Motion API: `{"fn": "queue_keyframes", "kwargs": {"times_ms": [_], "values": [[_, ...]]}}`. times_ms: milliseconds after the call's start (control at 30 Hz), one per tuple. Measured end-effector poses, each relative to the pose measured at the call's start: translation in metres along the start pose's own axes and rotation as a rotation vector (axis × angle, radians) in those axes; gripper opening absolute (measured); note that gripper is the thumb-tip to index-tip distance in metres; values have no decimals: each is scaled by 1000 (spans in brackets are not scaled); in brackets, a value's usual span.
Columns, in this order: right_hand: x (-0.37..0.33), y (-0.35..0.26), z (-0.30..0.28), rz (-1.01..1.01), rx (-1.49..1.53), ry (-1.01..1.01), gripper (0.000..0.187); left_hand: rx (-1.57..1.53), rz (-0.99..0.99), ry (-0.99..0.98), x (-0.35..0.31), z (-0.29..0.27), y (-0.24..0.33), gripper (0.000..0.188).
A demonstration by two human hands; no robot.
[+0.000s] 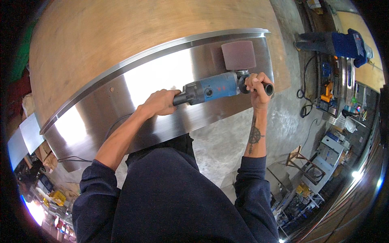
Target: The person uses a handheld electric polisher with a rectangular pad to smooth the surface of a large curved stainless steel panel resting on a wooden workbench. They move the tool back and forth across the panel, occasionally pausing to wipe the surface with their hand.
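Observation:
A blue and black drum sander (216, 88) lies level in front of me, over a shiny stainless steel panel (152, 105). Its wide reddish-brown abrasive drum (238, 56) is over the panel's right end, near the raised far lip; whether it touches the steel I cannot tell. At the sander's rear, my left hand (161, 102) is closed round the black grip. My right hand (258, 87) wraps the black side handle beside the drum. A dark cord (117, 121) passes near my left forearm, partly hidden.
Beneath the panel is a brown wooden board (121, 28). Grey concrete floor (219, 141) lies at the near right. Another person (344, 43) is at a bench at the far right. Cables (304, 95), a metal-topped table (324, 162) and yellow containers (56, 197) are farther out.

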State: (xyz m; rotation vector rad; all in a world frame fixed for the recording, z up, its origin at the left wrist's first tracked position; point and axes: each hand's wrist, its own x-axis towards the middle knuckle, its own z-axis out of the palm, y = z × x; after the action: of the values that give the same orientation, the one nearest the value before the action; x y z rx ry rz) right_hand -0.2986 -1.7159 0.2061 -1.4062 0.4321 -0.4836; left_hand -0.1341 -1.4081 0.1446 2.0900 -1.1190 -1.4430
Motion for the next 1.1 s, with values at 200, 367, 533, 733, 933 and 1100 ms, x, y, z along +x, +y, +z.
{"fn": "queue_keyframes", "kwargs": {"times_ms": [200, 367, 533, 733, 933, 1100], "values": [[-17, 2, 34, 2, 4, 13, 30, 50, 59, 29, -20, 4, -31, 60], [-30, 13, 47, -9, 30, 8, 28, 54, 66, 9, -29, 8, -54, 59], [-38, 18, 62, 20, -13, 37, 28, 14, -2, -33, -43, 2, -54, 57], [-46, 22, 73, 21, -48, 19, 29, 11, 19, -15, -51, 12, -71, 52], [-48, 29, 82, -22, -4, 3, 26, -28, 27, 41, -61, 20, -82, 44], [-55, 38, 90, -33, -18, 13, 27, -18, -3, 14, -73, 16, -84, 43]]}}
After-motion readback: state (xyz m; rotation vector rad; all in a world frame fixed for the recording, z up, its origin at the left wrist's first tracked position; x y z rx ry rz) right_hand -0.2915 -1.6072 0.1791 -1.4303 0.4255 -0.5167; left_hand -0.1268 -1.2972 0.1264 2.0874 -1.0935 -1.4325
